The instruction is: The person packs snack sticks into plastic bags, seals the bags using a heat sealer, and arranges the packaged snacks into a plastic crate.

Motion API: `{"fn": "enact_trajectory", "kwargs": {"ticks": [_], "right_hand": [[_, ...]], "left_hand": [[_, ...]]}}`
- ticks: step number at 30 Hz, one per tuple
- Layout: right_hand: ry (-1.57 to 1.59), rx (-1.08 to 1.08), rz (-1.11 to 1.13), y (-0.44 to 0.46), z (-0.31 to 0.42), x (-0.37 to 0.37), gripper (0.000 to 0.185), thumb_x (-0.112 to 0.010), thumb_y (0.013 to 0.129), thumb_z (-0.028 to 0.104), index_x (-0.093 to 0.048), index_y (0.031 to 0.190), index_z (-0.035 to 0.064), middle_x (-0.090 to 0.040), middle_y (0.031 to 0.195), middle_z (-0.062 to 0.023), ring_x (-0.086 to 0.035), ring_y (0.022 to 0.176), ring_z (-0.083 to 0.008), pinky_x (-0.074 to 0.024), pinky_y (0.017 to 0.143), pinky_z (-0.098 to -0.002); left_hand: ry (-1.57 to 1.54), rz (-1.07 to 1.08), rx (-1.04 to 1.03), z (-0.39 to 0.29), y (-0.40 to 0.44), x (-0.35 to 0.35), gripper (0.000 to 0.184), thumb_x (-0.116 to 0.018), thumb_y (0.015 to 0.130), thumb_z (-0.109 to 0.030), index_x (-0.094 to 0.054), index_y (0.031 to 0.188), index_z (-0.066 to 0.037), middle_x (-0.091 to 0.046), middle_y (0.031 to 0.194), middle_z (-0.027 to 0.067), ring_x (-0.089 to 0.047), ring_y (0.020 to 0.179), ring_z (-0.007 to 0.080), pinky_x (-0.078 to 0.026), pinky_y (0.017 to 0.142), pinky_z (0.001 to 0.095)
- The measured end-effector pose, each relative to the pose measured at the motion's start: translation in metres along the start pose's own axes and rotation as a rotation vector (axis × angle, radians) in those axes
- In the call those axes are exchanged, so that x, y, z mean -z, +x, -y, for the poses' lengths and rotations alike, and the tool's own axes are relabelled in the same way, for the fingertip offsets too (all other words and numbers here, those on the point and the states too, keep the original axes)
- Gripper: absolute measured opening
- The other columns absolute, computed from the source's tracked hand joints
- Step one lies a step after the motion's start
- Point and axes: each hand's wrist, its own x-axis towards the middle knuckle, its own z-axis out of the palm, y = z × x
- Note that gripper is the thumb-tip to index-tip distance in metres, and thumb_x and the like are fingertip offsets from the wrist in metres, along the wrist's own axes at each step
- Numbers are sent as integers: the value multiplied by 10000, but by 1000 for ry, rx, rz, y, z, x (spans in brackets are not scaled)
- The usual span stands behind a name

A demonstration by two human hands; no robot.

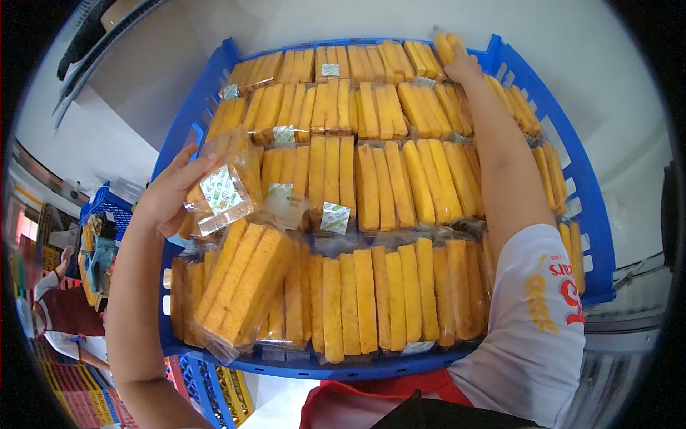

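A blue plastic crate (597, 214) is filled with rows of clear-wrapped packs of yellow bread sticks (382, 179), most standing on edge. At the crate's left side my left hand (170, 189) is closed on a wrapped bread pack (246, 168) that carries a white-and-green label (221, 189). Just below it, another wrapped pack (243, 282) lies tilted on top of the front row. My right arm reaches across to the far right corner, where my right hand (464, 66) has its fingers closed around a bread pack (447, 47).
A pale wall (343, 18) rises behind the crate. At the far left, another person (71, 307) in a dark red apron stands near a blue crate (107, 204) of goods. Stacked coloured crates (78, 390) stand lower left.
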Motion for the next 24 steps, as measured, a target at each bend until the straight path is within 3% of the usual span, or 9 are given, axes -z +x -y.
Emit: {"fn": "enact_trajectory", "kwargs": {"ticks": [4,8,11,16,17,19,21,23,24], "right_hand": [[-50,63,167,10,-4,0,666,-553,722,275,-246,1299,145,-436,1185,-222,-426,1107,-336,-364,901,-397],[92,227,216,6,-22,-22,638,-565,719,308,-312,1277,132,-481,1150,-206,-457,1086,-305,-369,894,-365],[118,264,208,0,-22,-20,590,-568,722,317,-364,1233,103,-507,1113,-192,-486,1039,-293,-389,858,-361],[-190,286,60,16,15,4,528,-573,729,333,-452,1160,54,-551,1052,-169,-534,962,-273,-423,799,-355],[-111,331,65,13,30,13,518,-575,730,336,-469,1146,44,-559,1039,-165,-544,947,-269,-430,788,-354],[177,430,252,-24,73,54,379,-565,759,330,-562,944,0,-582,827,-87,-553,690,-180,-451,600,-294],[707,559,457,-90,116,85,297,-543,800,334,-548,807,37,-463,632,6,-428,531,-82,-396,478,-228],[1100,745,926,-152,148,102,505,-533,805,362,-423,1169,30,-526,931,-96,-544,703,-164,-455,602,-250],[1026,799,1138,-177,160,113,704,-534,790,413,-224,1306,48,-447,1145,-150,-545,891,-216,-467,682,-282]], "left_hand": [[-124,181,73,-4,-1,2,664,-573,788,-291,-218,1270,-4,-499,1071,117,-543,940,165,-457,792,291],[-131,38,110,-8,-10,-8,509,-555,801,-304,-359,1180,-28,-547,1006,82,-574,876,145,-472,765,296],[-244,185,188,3,3,4,427,-578,778,-331,-497,1078,-39,-593,953,65,-589,821,152,-473,741,320],[-274,85,178,4,5,3,308,-563,794,-269,-535,996,-39,-613,865,59,-604,754,161,-490,710,329],[-309,137,152,4,6,5,395,-569,792,-243,-435,1096,-31,-568,960,84,-586,830,177,-483,746,333],[-336,134,50,-1,6,4,636,-573,791,-163,-189,1280,-26,-456,1138,146,-546,945,212,-467,802,341],[-380,71,-132,0,6,-2,664,-560,798,-146,-137,1298,-35,-435,1160,151,-525,978,219,-456,818,345],[-432,-35,-410,0,5,-11,683,-524,817,-105,-68,1322,-50,-408,1194,155,-465,1061,239,-421,864,359],[-429,-8,-409,-1,1,-17,683,-524,817,-105,-68,1322,-50,-408,1194,155,-465,1061,239,-421,864,359]]}}
